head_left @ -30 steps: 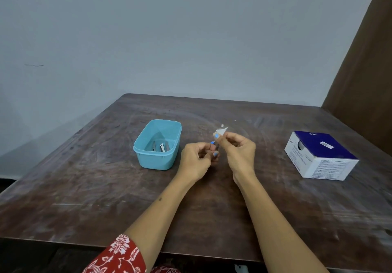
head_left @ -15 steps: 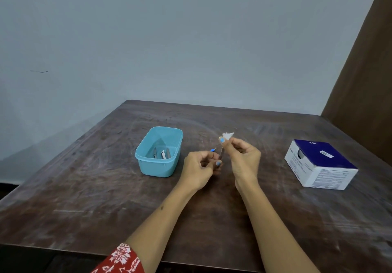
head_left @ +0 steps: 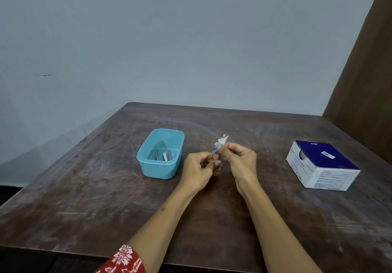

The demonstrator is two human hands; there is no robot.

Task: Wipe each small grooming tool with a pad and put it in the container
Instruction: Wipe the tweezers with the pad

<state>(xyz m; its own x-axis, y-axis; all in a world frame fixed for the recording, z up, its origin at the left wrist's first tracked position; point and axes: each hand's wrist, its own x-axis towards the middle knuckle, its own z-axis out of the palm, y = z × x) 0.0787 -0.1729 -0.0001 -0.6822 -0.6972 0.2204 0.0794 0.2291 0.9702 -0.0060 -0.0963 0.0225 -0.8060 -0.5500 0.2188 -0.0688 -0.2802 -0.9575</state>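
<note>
The right hand (head_left: 239, 162) is closed, pinching a small white pad (head_left: 223, 140) at its fingertips, and the pad's corner sticks up at about 11 o'clock from that hand. The left hand (head_left: 199, 170) sits just beside it at 9 o'clock, fingers curled around a thin grooming tool (head_left: 218, 156) with a blue tip; most of the tool is hidden between the two hands, so its kind cannot be told. Both hands hover over the middle of the dark wooden table (head_left: 106, 198). At 9 o'clock from the left hand, near it, stands an open light-blue container (head_left: 148, 166) with a few metal tools (head_left: 163, 156) lying inside. Well apart at 3 o'clock from the right hand rests a white and navy box (head_left: 322, 164).
</note>
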